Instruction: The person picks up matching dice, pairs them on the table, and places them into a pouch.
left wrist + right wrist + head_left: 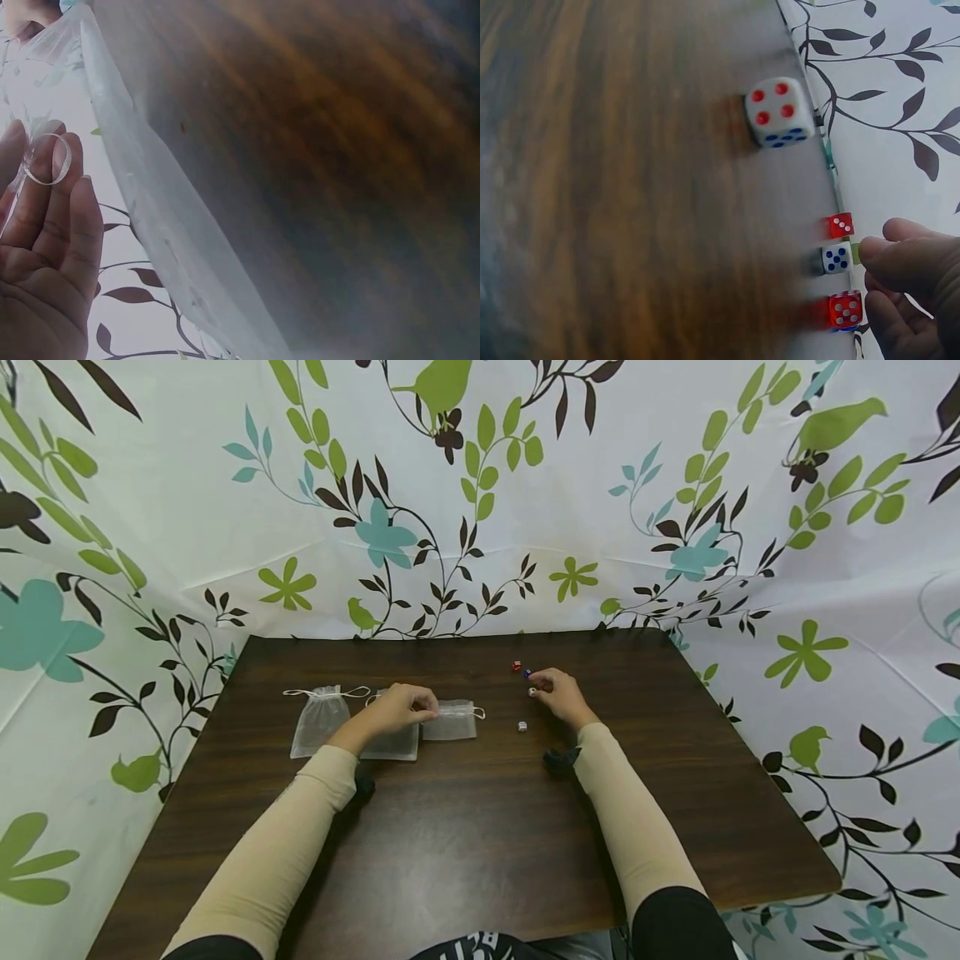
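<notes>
Leafy cloth [570,493] backs the tabletop [465,843]; left hand [399,708] pinches a pouch [452,728], likely limp and light, best held by its neck [454,712]; right hand [564,697] by dice [522,727], grip impossible to tell.

Three sheer drawstring bags [318,731] sit left of small dice [522,727].

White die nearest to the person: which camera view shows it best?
The right wrist view: there the white die looks large, with four red pips readable. The head view shows it only as a tiny cube; the left wrist view does not show it.
</notes>
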Demonstrator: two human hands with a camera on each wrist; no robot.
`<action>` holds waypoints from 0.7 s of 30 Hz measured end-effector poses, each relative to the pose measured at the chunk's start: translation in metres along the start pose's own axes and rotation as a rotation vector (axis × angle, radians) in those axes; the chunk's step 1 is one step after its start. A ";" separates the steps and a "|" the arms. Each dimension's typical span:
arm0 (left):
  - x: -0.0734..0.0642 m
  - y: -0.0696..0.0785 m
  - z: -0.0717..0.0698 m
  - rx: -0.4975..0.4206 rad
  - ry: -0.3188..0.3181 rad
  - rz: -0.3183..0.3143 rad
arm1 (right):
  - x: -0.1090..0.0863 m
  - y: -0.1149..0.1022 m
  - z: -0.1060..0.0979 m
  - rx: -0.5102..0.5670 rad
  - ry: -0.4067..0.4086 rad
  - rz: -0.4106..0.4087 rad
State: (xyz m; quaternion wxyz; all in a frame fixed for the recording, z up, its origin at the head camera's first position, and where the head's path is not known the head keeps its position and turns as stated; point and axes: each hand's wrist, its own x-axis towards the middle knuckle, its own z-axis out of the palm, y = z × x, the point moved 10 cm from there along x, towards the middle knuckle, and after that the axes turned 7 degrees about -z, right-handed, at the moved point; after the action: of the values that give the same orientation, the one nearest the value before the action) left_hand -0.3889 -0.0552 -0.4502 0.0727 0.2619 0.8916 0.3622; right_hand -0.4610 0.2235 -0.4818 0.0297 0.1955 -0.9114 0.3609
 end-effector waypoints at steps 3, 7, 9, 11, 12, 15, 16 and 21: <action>0.000 0.000 0.001 0.005 -0.002 0.000 | 0.002 -0.001 0.002 -0.042 -0.012 -0.028; 0.000 -0.001 0.001 0.003 -0.003 -0.004 | 0.003 -0.005 0.003 -0.086 -0.015 -0.068; 0.000 -0.001 0.001 0.002 -0.002 -0.004 | 0.004 -0.007 0.002 -0.104 -0.016 -0.081; 0.000 0.000 0.000 -0.001 -0.001 -0.003 | 0.004 -0.008 0.003 -0.115 -0.018 -0.085; 0.000 0.000 0.000 -0.002 -0.002 -0.002 | 0.004 -0.008 0.003 -0.119 -0.020 -0.084; 0.000 0.000 0.001 -0.003 -0.006 -0.004 | 0.004 -0.009 0.004 -0.129 -0.025 -0.081; 0.000 0.000 0.001 -0.004 -0.008 -0.005 | 0.004 -0.009 0.004 -0.132 -0.026 -0.081; 0.000 -0.002 0.002 -0.003 -0.010 -0.007 | 0.003 -0.012 0.007 -0.153 -0.037 -0.101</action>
State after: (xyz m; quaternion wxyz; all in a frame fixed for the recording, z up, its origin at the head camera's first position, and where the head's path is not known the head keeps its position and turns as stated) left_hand -0.3889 -0.0552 -0.4535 0.0790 0.2607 0.8915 0.3620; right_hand -0.4590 0.2098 -0.4787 0.0456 0.2451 -0.9256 0.2847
